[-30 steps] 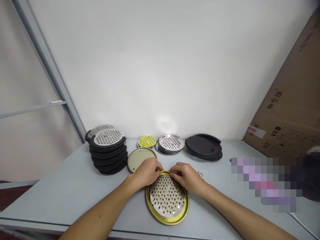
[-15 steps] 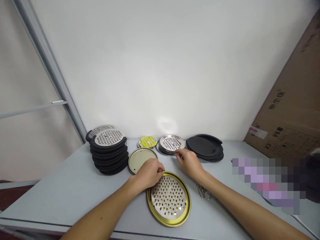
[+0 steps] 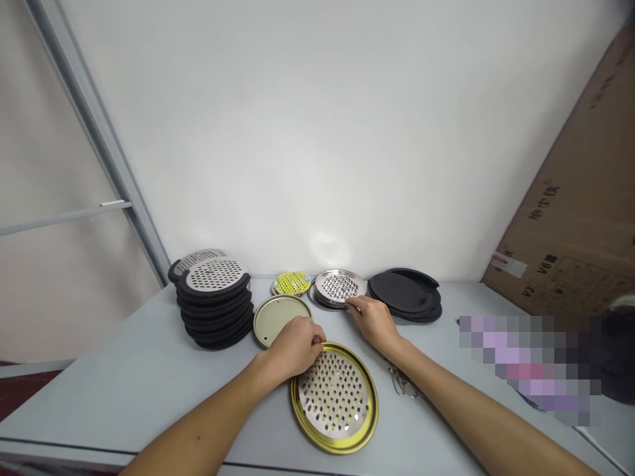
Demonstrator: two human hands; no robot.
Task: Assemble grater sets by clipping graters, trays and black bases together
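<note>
My left hand is closed, thumb and fingers pinched at the upper left rim of a round gold tray. Inside that tray lies a round steel grater plate with rows of holes. Farther off, my right hand pinches the near edge of the top grater plate on a small stack by the wall; its fingertips partly hide that edge. A round cream-coloured lid lies flat just behind my left hand, which covers its lower right part.
Black-rimmed graters stand stacked at the left. A yellow perforated disc and several black round holders lie along the wall. Metal scissors rest below my right forearm. A cardboard box and a blurred purple patch are at the right.
The view has shifted very slightly. Both hands keep nearly the same places, the right fingertips at the top grater plate's edge.
</note>
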